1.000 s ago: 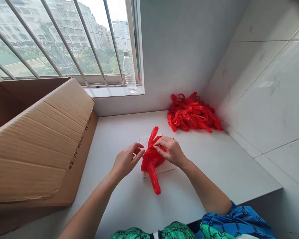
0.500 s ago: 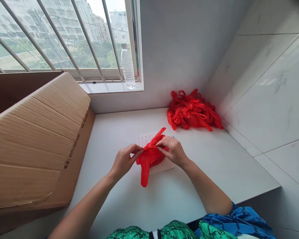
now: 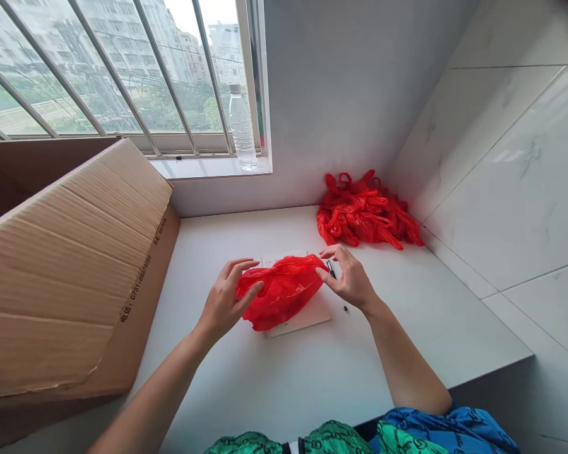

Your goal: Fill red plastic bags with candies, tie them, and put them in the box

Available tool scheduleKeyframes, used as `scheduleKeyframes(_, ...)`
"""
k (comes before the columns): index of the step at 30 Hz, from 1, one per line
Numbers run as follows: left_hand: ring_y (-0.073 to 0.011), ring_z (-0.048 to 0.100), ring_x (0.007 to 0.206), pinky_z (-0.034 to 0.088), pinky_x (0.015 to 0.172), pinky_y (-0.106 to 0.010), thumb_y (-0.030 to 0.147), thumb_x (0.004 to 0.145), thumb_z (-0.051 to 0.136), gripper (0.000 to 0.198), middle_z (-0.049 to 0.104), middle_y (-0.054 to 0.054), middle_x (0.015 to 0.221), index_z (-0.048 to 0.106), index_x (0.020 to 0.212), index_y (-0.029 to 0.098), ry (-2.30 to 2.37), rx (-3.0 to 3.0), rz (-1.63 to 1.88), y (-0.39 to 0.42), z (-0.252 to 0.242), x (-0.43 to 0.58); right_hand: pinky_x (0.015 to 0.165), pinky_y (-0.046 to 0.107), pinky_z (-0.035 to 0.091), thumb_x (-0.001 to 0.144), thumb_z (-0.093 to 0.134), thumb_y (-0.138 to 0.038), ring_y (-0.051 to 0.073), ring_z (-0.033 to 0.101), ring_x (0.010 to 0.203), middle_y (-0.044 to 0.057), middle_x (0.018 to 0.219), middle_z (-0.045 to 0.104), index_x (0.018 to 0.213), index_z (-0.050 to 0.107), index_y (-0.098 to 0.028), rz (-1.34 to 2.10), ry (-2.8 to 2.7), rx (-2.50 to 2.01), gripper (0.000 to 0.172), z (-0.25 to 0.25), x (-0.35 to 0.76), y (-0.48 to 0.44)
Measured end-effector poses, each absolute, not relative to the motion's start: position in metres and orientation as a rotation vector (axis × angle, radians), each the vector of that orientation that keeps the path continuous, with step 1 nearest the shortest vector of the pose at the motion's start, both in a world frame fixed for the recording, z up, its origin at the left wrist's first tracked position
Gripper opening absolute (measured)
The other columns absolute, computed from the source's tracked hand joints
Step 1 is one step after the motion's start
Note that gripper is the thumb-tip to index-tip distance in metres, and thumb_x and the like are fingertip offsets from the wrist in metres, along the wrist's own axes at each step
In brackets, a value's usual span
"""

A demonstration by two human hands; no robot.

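A red plastic bag [image 3: 279, 292] lies bunched in a rounded, flattened shape on a white sheet of paper [image 3: 303, 320]. My left hand [image 3: 226, 298] rests against its left side, fingers spread and thumb on the plastic. At its right end is my right hand [image 3: 349, 278], fingertips apart and touching the bag lightly. Beside those fingers lies a small dark pen [image 3: 331, 270], partly hidden. A tiny black item [image 3: 346, 308] sits just below it. Further back, a heap of red plastic bags [image 3: 364, 215] lies against the wall.
The white countertop [image 3: 421, 334] ends at a front edge on the right, with marble-look wall tiles [image 3: 511, 176] beyond. A large cardboard box [image 3: 66, 265] fills the left side. A water bottle [image 3: 242, 129] stands on the windowsill behind barred glass.
My hands have moved apart and no longer pinch the gathered bag. It has spread into a wider, flatter bundle, its hanging strip gone from view. A pen now shows at the right.
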State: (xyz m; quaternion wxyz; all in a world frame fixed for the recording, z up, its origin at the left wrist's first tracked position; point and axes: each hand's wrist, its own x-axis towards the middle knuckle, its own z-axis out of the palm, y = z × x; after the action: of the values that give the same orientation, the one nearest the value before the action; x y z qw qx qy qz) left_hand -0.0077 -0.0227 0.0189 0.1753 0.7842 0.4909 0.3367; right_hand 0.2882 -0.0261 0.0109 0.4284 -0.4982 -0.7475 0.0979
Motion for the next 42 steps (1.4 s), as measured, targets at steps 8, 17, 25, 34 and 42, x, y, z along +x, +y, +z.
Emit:
scheduleKeyframes(8,-0.0214,0.064,0.099,0.052,0.083,-0.033,0.035,0.097,0.048,0.024,0.067,-0.005,0.108,0.063,0.113,0.026,1.244,2.505,0.811,-0.002,0.016,0.018,0.11,0.051,0.032,0.094,0.059,-0.035,0.027,0.054,0.12,0.007,0.126,0.065,0.132,0.053,-0.028,-0.015,-2.017,-1.155,0.039,0.007,0.246,-0.028)
scheduleKeyframes(17,-0.0157,0.065,0.089,0.05,0.07,-0.024,0.033,0.1,0.04,0.03,0.066,-0.003,0.108,0.066,0.113,0.028,1.124,2.524,0.991,0.02,0.047,0.012,0.089,0.04,0.046,0.099,0.05,-0.029,0.02,0.063,0.084,0.002,0.089,0.07,0.099,0.065,-0.027,0.018,-1.717,-1.23,0.015,0.016,0.253,-0.02)
scheduleKeyframes(25,-0.02,0.061,0.099,0.053,0.082,-0.029,0.034,0.092,0.054,0.018,0.057,-0.005,0.098,0.061,0.082,0.021,0.96,1.943,1.38,0.022,0.065,-0.026,0.08,0.035,0.053,0.093,0.054,-0.039,0.02,0.063,0.087,0.005,0.094,0.064,0.097,0.052,-0.024,0.365,-1.165,-1.122,0.016,0.026,0.279,-0.025)
scheduleKeyframes(34,-0.0198,0.064,0.081,0.039,0.113,-0.051,0.035,0.09,0.053,0.019,0.063,-0.003,0.074,0.057,0.078,0.021,0.644,1.886,0.979,-0.007,0.079,-0.023,0.081,0.044,0.051,0.083,0.069,-0.04,0.027,0.061,0.089,0.004,0.088,0.066,0.1,0.067,-0.031,0.333,-1.6,-1.268,0.019,0.057,0.271,-0.068)
scheduleKeyframes(42,-0.0189,0.059,0.068,0.026,0.12,-0.048,0.039,0.093,0.035,0.044,0.065,-0.002,0.068,0.07,0.069,0.028,0.516,2.259,0.398,-0.019,0.111,-0.036,0.062,0.036,0.05,0.081,0.064,-0.046,0.02,0.058,0.065,0.002,0.068,0.063,0.07,0.056,-0.024,1.298,-1.621,-0.953,0.025,0.085,0.306,-0.056)
